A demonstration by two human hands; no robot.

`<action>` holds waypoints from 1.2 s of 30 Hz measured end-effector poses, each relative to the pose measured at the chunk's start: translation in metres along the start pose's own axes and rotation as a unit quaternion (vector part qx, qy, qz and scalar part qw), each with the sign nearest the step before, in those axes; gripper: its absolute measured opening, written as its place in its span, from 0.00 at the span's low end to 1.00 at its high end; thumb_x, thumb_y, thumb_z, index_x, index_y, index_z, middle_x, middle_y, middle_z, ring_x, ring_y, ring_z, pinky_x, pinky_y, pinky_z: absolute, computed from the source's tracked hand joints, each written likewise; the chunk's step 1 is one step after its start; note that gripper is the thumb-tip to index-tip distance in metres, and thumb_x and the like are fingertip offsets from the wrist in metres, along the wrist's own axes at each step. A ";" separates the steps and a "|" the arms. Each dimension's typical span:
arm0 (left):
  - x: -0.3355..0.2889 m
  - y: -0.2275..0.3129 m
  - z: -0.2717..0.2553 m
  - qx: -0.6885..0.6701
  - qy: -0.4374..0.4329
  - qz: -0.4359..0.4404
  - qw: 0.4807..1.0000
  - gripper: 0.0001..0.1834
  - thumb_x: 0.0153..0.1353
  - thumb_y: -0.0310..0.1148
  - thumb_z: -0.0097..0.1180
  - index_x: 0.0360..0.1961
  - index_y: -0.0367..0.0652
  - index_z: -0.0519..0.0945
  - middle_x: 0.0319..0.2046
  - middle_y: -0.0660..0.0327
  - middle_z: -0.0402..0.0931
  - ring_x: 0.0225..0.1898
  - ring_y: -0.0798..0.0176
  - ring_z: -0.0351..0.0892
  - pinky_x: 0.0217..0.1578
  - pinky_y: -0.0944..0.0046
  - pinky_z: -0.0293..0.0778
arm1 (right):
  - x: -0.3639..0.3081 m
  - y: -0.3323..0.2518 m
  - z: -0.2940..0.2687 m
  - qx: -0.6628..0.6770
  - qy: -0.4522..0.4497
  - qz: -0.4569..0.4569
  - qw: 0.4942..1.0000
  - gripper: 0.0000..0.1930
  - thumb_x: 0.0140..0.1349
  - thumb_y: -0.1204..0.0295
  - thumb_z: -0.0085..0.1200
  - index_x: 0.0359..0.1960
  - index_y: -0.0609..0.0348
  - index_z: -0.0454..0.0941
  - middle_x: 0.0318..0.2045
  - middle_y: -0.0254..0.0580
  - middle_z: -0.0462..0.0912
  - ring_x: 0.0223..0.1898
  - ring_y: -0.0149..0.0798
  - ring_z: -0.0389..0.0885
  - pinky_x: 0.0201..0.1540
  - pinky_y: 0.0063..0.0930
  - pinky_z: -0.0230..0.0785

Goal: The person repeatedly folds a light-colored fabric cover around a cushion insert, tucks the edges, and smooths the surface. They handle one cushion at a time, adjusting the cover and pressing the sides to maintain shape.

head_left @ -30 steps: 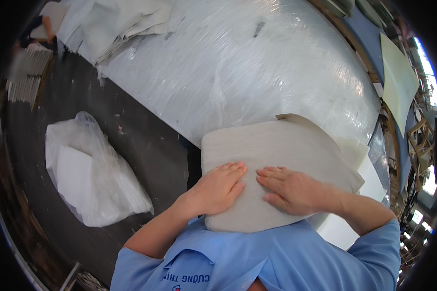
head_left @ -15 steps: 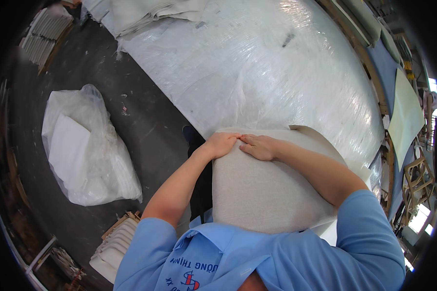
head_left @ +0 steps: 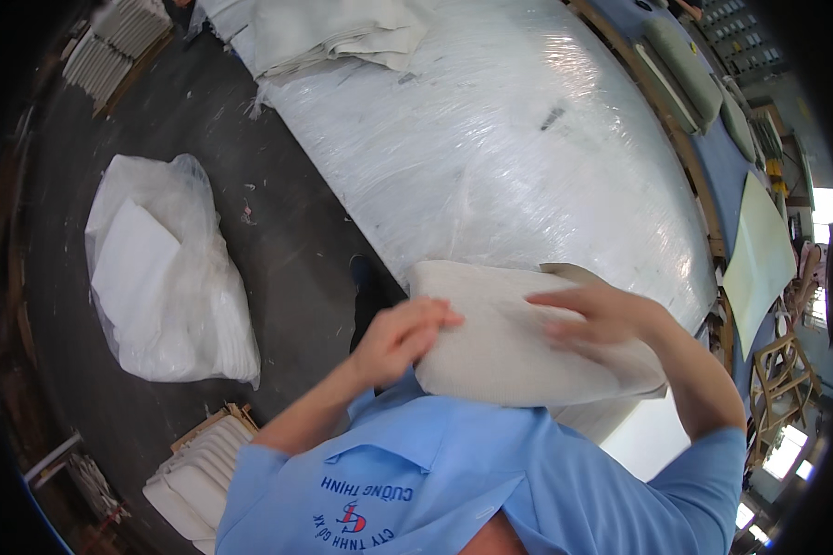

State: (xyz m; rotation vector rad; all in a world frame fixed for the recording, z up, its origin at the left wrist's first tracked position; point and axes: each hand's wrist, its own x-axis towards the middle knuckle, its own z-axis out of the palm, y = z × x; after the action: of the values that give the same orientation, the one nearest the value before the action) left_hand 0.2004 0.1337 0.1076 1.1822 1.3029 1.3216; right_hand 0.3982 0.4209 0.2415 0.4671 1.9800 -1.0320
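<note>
A beige fabric-covered cushion or padded seat (head_left: 491, 347) lies in front of my chest, at the near edge of a table (head_left: 491, 176) covered in clear plastic film. Its far right corner has a darker flap of material (head_left: 569, 272) standing up. My left hand (head_left: 400, 340) is at the cushion's left edge, its fingers stretched toward the middle and blurred; whether they touch is unclear. Over the right part of the fabric, my right hand (head_left: 594, 316) has its fingers spread, also blurred by motion. Neither hand grips anything.
Folded pale cloth (head_left: 338, 37) lies at the table's far left. On the dark floor to the left sits a clear plastic bag of white pads (head_left: 171, 277). Stacked cushions (head_left: 199, 476) stand at lower left. A pale yellow sheet (head_left: 759, 264) and a wooden frame (head_left: 782, 384) are at right.
My hands were together, pressing the cushion's far edge. They have come apart and nearer to me, the left toward the left edge, the right toward the right. The cushion now looks shorter from front to back.
</note>
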 end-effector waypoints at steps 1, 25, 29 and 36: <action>-0.009 0.015 0.007 -0.013 0.007 0.022 1.000 0.24 0.78 0.45 0.49 0.63 0.39 0.82 0.64 0.49 0.77 0.71 0.47 0.70 0.71 0.50 0.61 | -0.042 -0.015 -0.001 0.029 0.019 -0.001 0.999 0.40 0.69 0.43 0.59 0.74 0.55 0.70 0.68 0.57 0.77 0.68 0.56 0.76 0.71 0.42 0.66; 0.078 0.012 0.022 0.183 0.263 0.269 0.908 0.20 0.70 0.44 0.62 0.46 0.34 0.79 0.34 0.52 0.82 0.30 0.56 0.82 0.32 0.61 0.77 | 0.018 -0.066 0.050 -0.331 0.498 -0.141 0.789 0.29 0.63 0.38 0.60 0.37 0.56 0.77 0.28 0.37 0.77 0.29 0.40 0.82 0.33 0.33 0.75; 0.076 0.024 0.027 0.080 0.299 0.150 0.939 0.19 0.76 0.37 0.50 0.33 0.33 0.83 0.27 0.54 0.81 0.25 0.60 0.79 0.27 0.64 0.71 | 0.019 -0.071 0.050 -0.329 0.496 -0.154 0.789 0.27 0.67 0.41 0.57 0.30 0.54 0.74 0.25 0.37 0.76 0.25 0.40 0.81 0.30 0.33 0.74; 0.034 0.022 0.032 -0.124 0.195 0.061 0.971 0.25 0.78 0.37 0.39 0.35 0.33 0.87 0.37 0.50 0.89 0.40 0.56 0.87 0.54 0.54 0.77 | 0.005 -0.074 0.094 -0.255 0.455 -0.200 0.830 0.24 0.71 0.46 0.56 0.34 0.57 0.79 0.29 0.40 0.80 0.28 0.43 0.84 0.34 0.38 0.79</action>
State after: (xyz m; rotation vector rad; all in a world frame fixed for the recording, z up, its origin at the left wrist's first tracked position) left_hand 0.2284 0.1706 0.1305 0.8651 1.2994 1.8186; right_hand 0.3953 0.3013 0.2441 0.2507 3.1956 -0.4489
